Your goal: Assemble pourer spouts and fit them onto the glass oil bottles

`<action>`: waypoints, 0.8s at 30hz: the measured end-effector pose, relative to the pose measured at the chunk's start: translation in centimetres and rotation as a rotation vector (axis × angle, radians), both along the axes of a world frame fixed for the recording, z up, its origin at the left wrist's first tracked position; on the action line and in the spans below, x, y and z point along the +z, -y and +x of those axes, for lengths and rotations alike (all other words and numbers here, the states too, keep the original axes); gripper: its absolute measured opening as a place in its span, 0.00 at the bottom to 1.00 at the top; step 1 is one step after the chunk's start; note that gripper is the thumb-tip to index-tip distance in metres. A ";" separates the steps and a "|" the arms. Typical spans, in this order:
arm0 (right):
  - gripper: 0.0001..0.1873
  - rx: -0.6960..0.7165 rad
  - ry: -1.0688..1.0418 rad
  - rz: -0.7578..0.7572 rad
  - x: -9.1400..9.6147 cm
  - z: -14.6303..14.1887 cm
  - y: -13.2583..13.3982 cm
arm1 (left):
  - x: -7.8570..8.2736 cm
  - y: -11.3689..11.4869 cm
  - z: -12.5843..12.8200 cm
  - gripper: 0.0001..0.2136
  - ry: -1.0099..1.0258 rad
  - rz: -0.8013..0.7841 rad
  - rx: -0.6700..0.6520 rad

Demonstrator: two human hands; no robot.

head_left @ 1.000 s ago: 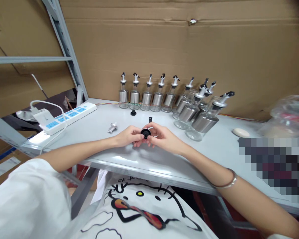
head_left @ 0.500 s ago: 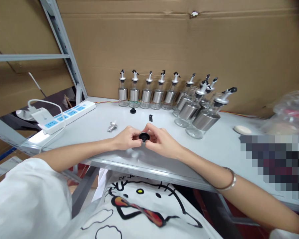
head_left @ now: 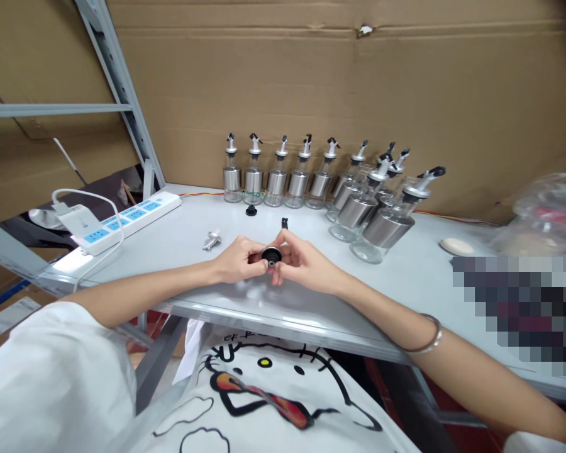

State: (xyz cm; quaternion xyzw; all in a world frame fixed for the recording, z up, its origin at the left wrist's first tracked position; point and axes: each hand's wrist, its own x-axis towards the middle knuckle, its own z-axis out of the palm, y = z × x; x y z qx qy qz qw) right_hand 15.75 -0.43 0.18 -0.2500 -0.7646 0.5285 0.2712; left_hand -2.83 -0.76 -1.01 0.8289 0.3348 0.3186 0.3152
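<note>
A small round black cap [head_left: 271, 255] is pinched between my left hand [head_left: 238, 259] and my right hand [head_left: 304, 263], just above the white table [head_left: 311, 302]. Both hands have their fingertips closed on the cap from either side. A silver spout piece [head_left: 212, 240] lies on the table left of my left hand. Another black cap [head_left: 251, 211] and a small black part [head_left: 285, 223] lie a little farther back.
Several glass-and-steel dispenser bottles [head_left: 306, 179] stand in a row against the cardboard wall, with a cluster of nearer ones [head_left: 387, 220] at right. A white power strip [head_left: 127, 220] lies at left. A pale oval object [head_left: 456, 246] and a plastic bag [head_left: 547, 217] sit at right.
My hands have turned the black cap slightly between the fingertips and stayed in about the same spot. Nothing else on the table has moved.
</note>
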 end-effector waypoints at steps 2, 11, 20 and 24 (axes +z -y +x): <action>0.13 0.069 -0.096 -0.123 -0.2 0.0 -0.4 | 0.1 -0.1 -0.1 0.11 0.032 -0.073 -0.044; 0.17 0.051 -0.095 -0.191 0.0 -0.1 -0.4 | -0.3 -0.7 -0.3 0.24 0.059 -0.179 -0.050; 0.13 0.032 -0.031 -0.152 -0.4 0.1 -0.6 | -0.5 -0.6 0.0 0.16 0.005 -0.192 -0.017; 0.14 -0.008 0.055 0.001 -0.6 0.4 -0.7 | -0.3 -0.4 0.1 0.13 -0.041 -0.090 0.016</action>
